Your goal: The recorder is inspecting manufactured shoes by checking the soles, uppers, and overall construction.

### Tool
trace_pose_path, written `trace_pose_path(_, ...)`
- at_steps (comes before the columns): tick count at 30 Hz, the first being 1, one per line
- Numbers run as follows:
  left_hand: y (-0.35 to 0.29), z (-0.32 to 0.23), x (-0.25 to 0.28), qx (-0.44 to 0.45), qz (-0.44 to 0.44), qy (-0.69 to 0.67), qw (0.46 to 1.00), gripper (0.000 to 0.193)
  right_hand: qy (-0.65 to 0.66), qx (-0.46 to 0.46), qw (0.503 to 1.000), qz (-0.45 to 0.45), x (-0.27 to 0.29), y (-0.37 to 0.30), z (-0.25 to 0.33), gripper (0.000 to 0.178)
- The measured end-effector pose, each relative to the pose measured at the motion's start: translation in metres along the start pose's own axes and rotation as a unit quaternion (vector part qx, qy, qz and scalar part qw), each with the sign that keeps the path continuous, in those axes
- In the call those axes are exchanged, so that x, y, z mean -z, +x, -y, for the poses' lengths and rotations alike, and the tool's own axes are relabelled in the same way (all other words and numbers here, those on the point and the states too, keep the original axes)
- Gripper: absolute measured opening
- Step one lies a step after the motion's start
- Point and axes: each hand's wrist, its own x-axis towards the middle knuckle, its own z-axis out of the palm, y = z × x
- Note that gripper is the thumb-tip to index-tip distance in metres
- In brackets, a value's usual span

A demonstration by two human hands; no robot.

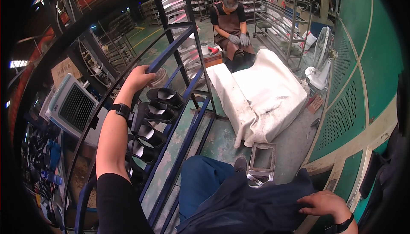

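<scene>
My left hand (140, 79) reaches forward to a blue metal rack (173, 48), its fingers curled over the end of an upper bar. Below that hand, several black shoes (154, 111) with pale insides stand in a row along a rack shelf. At lower right, my right hand (323, 203) holds nothing. Its fingers are partly stretched and apart, close to the dark cloth (256, 206) over my lap.
A white sheet (273, 93) covers a bulky thing ahead. Behind it sits a person in a brown apron (226, 31) and grey gloves. A metal-framed stool (262, 157), a fan (321, 48), a green machine panel (341, 118) and an air cooler (76, 108) stand around.
</scene>
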Motion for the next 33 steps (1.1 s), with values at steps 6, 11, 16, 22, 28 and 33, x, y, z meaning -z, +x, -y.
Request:
trace_pose_path(6, 0.001, 0.002, 0.0, -0.005, 0.0, -0.001, 1.0, 0.042, 0.0, 0.0, 1.0, 0.002, 0.001, 0.0, 0.001, 0.057)
trace_pose_path(11, 0.003, 0.005, 0.001, -0.008, 0.001, 0.007, 1.0, 0.042, 0.002, 0.001, 1.0, 0.003, -0.001, 0.001, -0.001, 0.058)
trace_pose_path(16, 0.004, 0.007, 0.0, -0.002, 0.003, 0.006, 1.0, 0.042, 0.003, -0.004, 1.0, 0.009, 0.001, 0.001, 0.0, 0.058)
trace_pose_path(22, 0.003, 0.007, 0.0, 0.002, 0.0, 0.001, 1.0, 0.042, 0.003, -0.004, 1.0, 0.01, 0.001, 0.001, 0.0, 0.058)
trace_pose_path(28, 0.003, 0.006, -0.001, 0.0, -0.002, 0.003, 1.0, 0.041, 0.006, 0.0, 1.0, 0.009, 0.002, 0.0, 0.0, 0.057)
trace_pose_path(33, 0.005, 0.01, -0.001, -0.002, 0.002, -0.004, 1.0, 0.041, -0.001, -0.003, 1.0, 0.007, 0.0, -0.001, 0.0, 0.057)
